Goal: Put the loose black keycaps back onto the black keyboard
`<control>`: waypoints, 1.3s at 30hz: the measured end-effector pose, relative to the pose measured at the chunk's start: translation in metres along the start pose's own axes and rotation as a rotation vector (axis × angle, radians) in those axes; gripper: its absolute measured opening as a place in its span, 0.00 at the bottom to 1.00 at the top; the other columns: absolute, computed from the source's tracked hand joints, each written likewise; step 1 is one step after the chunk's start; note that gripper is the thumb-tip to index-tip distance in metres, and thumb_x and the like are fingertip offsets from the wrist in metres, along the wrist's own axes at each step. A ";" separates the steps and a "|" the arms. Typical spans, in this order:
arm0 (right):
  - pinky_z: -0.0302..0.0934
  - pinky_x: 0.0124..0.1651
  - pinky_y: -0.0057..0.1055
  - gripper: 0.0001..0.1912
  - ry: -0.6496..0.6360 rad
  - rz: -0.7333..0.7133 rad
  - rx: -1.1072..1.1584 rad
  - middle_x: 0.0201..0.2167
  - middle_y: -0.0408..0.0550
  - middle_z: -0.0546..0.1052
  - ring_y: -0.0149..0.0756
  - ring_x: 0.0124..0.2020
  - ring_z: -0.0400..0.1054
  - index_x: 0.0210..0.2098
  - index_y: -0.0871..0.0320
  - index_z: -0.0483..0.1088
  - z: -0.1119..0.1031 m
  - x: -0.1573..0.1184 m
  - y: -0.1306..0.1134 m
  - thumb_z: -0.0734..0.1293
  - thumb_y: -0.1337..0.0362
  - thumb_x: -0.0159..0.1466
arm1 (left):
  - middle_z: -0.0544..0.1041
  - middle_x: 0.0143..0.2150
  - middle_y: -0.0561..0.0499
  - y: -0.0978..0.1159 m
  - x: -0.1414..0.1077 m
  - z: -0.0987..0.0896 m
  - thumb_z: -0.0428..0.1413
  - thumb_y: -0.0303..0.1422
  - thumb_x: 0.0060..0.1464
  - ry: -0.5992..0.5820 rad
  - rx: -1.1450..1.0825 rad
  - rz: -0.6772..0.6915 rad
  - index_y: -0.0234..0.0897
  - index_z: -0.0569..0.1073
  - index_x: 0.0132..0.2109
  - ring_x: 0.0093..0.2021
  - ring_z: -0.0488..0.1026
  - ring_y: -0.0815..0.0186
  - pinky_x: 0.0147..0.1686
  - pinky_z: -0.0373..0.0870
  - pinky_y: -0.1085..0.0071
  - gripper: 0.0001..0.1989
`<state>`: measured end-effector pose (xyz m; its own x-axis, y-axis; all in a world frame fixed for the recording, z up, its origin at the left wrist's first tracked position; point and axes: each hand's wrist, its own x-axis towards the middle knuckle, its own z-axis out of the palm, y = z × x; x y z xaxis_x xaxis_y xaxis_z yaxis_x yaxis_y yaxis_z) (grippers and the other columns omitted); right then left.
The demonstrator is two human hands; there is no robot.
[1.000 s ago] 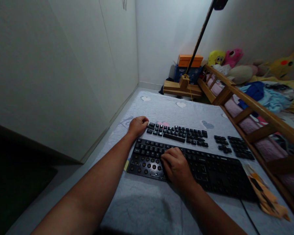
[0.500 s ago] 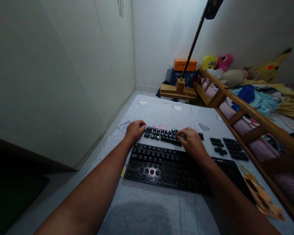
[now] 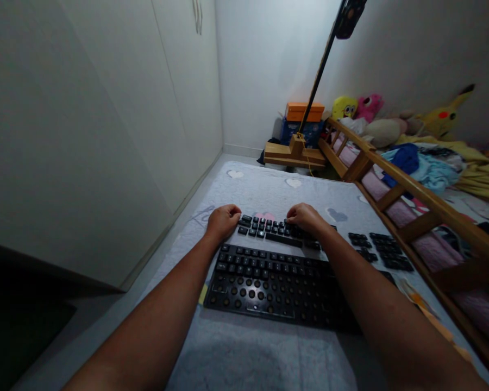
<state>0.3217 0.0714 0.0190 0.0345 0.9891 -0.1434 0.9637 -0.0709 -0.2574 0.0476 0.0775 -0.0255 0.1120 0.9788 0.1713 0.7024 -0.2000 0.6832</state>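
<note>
Loose black keycaps (image 3: 269,227) lie in rows on the pale cloth, a long space bar keycap (image 3: 284,240) along their near side. My left hand (image 3: 224,221) rests at the left end of these rows, fingers curled together; whatever they may hold is hidden. Over the right part of the rows, my right hand (image 3: 305,217) has thumb and fingers pinched at a small black keycap in the upper row. Closer to me sits a black keyboard (image 3: 252,310), with keycaps on its upper rows and bare round key seats on the lower ones. My right forearm covers its right end.
More loose keycaps (image 3: 387,251) lie in blocks to the right. An orange item (image 3: 440,326) shows partly behind my right forearm. A wooden bed rail (image 3: 415,184) runs along the right, a white cabinet (image 3: 106,136) along the left. A wooden stand (image 3: 295,152) stands beyond the cloth.
My right hand has moved away from me and to the left, from near the space bar keycap to the upper keycap row. My left hand stays at the rows' left end.
</note>
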 end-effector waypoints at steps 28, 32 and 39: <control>0.58 0.32 0.26 0.09 0.112 -0.208 0.296 0.30 0.42 0.75 0.30 0.29 0.67 0.40 0.57 0.72 -0.008 -0.053 -0.020 0.63 0.67 0.61 | 0.81 0.35 0.48 0.000 -0.001 0.000 0.53 0.32 0.53 -0.003 -0.021 0.010 0.38 0.79 0.36 0.36 0.75 0.63 0.36 0.66 0.70 0.10; 0.60 0.43 0.34 0.06 0.253 -0.325 0.440 0.32 0.44 0.77 0.37 0.37 0.69 0.34 0.55 0.74 0.004 -0.116 -0.030 0.65 0.68 0.60 | 0.81 0.34 0.49 0.000 -0.001 0.000 0.53 0.32 0.53 -0.006 -0.022 0.004 0.38 0.79 0.36 0.36 0.75 0.63 0.36 0.66 0.70 0.09; 0.57 0.46 0.39 0.07 0.262 -0.343 0.422 0.34 0.45 0.77 0.40 0.40 0.66 0.34 0.55 0.72 0.040 -0.174 -0.049 0.66 0.73 0.62 | 0.81 0.35 0.49 -0.001 -0.001 0.000 0.53 0.33 0.53 -0.005 -0.012 0.014 0.38 0.79 0.36 0.36 0.75 0.63 0.36 0.66 0.70 0.10</control>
<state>0.2579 -0.1021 0.0188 -0.1443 0.9596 0.2414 0.7446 0.2660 -0.6122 0.0462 0.0772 -0.0262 0.1251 0.9761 0.1776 0.6921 -0.2141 0.6893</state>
